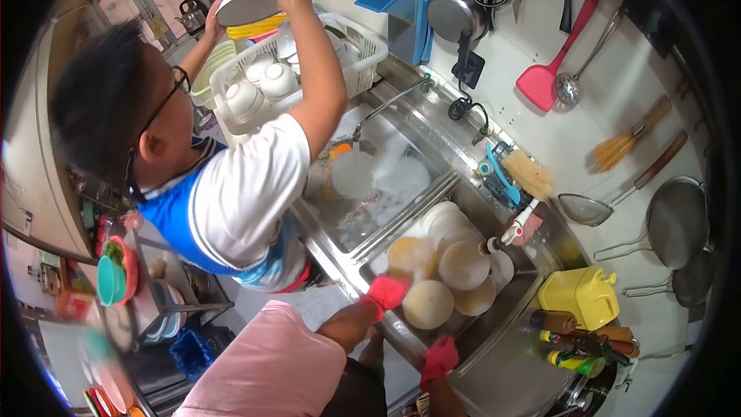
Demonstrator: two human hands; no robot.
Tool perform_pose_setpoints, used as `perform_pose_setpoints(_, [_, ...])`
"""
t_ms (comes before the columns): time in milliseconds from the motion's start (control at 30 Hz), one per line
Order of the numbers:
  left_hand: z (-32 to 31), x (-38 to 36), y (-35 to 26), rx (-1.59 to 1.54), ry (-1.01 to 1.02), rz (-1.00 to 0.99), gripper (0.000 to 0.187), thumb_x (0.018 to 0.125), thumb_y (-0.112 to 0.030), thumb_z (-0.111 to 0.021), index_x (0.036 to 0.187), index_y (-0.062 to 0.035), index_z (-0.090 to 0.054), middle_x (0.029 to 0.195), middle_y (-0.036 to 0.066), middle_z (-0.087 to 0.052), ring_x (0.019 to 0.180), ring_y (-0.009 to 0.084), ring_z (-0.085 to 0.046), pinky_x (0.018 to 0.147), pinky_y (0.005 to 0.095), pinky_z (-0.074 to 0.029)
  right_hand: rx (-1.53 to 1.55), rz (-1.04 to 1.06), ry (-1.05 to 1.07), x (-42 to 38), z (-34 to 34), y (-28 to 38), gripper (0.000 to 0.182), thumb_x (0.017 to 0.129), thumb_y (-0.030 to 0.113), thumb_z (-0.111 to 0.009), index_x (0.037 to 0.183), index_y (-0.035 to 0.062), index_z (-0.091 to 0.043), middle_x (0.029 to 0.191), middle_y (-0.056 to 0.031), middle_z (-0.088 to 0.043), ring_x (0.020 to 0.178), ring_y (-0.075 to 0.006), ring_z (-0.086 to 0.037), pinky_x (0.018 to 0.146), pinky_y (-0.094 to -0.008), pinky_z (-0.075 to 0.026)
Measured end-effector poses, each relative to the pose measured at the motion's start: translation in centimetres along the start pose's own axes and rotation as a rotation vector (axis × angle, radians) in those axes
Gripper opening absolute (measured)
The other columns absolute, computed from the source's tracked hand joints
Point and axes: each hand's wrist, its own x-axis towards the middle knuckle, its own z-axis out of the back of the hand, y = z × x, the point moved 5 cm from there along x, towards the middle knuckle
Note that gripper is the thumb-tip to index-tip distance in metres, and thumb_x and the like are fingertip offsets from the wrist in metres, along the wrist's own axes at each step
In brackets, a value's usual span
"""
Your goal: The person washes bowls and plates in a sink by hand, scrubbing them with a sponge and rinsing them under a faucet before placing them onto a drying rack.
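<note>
My left hand (pixel 387 296), in a pink glove, is at the near rim of the right sink basin (pixel 494 323), beside the stacked plates (pixel 428 304); its fingers blur together. Farther right, my right hand (pixel 440 357), also gloved in pink, rests closed at the basin's front edge with nothing visible in it. Several round plates and a stack of white bowls (pixel 442 218) lie in this basin, some with suds. To the left, the other basin (pixel 340 241) holds foamy water and a submerged white plate (pixel 354 175) under the faucet (pixel 386 108).
Beside me, a person (pixel 247 177) raises a large white bowl (pixel 248 0) over a white basket (pixel 359 50) of bowls. A yellow jug (pixel 579 296) and bottles (pixel 575 363) stand right of the sink. A red spatula (pixel 552 69) and strainers (pixel 675 220) hang on the wall.
</note>
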Motion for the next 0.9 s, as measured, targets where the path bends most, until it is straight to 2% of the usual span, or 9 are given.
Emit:
perform_pose_setpoints(200, [1.2, -0.2, -0.3, -0.040, 0.030, 0.031, 0.022, 0.090, -0.020, -0.052, 0.107, -0.0142, -0.064, 0.089, 0.014, -0.073, 0.079, 0.0345, -0.071, 0.073, 0.0492, -0.053, -0.021, 0.032, -0.053, -0.1, 0.3, 0.4, 0.029, 0.097, 0.033, -0.051, 0.081, 0.0125, -0.062, 0.077, -0.0182, -0.068, 0.069, -0.0435, -0.065, 0.061, -0.0556, -0.049])
perform_pose_setpoints(333, [1.0, 0.1, -0.2, -0.034, 0.114, 0.058, 0.019, 0.089, -0.021, -0.053, 0.101, -0.0138, -0.066, 0.089, 0.014, -0.074, 0.081, 0.0340, -0.072, 0.074, 0.0488, -0.053, -0.015, 0.034, -0.050, -0.1, 0.0, 0.1, 0.028, 0.097, 0.033, -0.051, 0.080, 0.0133, -0.062, 0.075, -0.0177, -0.067, 0.069, -0.0435, -0.064, 0.060, -0.0557, -0.049])
perform_pose_setpoints(433, [0.7, 0.1, -0.1, -0.036, 0.065, 0.056, 0.019, 0.089, -0.020, -0.053, 0.101, -0.0139, -0.066, 0.090, 0.013, -0.074, 0.081, 0.0342, -0.072, 0.074, 0.0486, -0.053, -0.021, 0.035, -0.037, 0.0, 0.0, 0.1, 0.028, 0.097, 0.034, -0.051, 0.081, 0.0139, -0.063, 0.076, -0.0177, -0.068, 0.069, -0.0437, -0.064, 0.060, -0.0556, -0.049])
perform_pose_setpoints(533, [0.6, 0.0, 0.1, -0.072, -0.017, 0.024, 0.031, 0.099, -0.037, -0.045, 0.091, -0.0133, -0.064, 0.080, 0.017, -0.071, 0.074, 0.0377, -0.069, 0.069, 0.0520, -0.053, -0.027, 0.027, -0.040, -0.1, 0.1, 0.2, 0.028, 0.097, 0.035, -0.050, 0.083, 0.0143, -0.064, 0.076, -0.0177, -0.068, 0.069, -0.0438, -0.065, 0.061, -0.0556, -0.049])
perform_pose_setpoints(633, [0.4, -0.1, 0.2, -0.080, -0.068, 0.010, 0.031, 0.099, -0.037, -0.045, 0.093, -0.0135, -0.064, 0.082, 0.017, -0.071, 0.075, 0.0376, -0.069, 0.071, 0.0525, -0.053, -0.047, 0.005, -0.040, 0.0, 0.3, 0.3, 0.029, 0.097, 0.035, -0.050, 0.084, 0.0144, -0.065, 0.076, -0.0178, -0.068, 0.069, -0.0437, -0.065, 0.062, -0.0558, -0.050])
perform_pose_setpoints(733, [0.3, -0.1, 0.0, -0.045, 0.021, 0.036, 0.019, 0.088, -0.020, -0.052, 0.100, -0.0135, -0.066, 0.091, 0.014, -0.074, 0.082, 0.0350, -0.072, 0.074, 0.0496, -0.052, -0.033, 0.005, -0.034, -0.1, 0.3, 0.2, 0.029, 0.097, 0.035, -0.050, 0.085, 0.0140, -0.065, 0.076, -0.0179, -0.069, 0.070, -0.0436, -0.065, 0.062, -0.0562, -0.050])
perform_pose_setpoints(900, [-0.2, 0.1, 0.0, -0.031, 0.091, 0.045, 0.021, 0.090, -0.020, -0.050, 0.102, -0.0130, -0.066, 0.094, 0.015, -0.074, 0.085, 0.0355, -0.071, 0.077, 0.0496, -0.051, -0.024, 0.008, -0.027, 0.0, -0.1, -0.2, 0.028, 0.095, 0.036, -0.051, 0.089, 0.0165, -0.069, 0.079, -0.0163, -0.070, 0.071, -0.0431, -0.066, 0.065, -0.0556, -0.051])
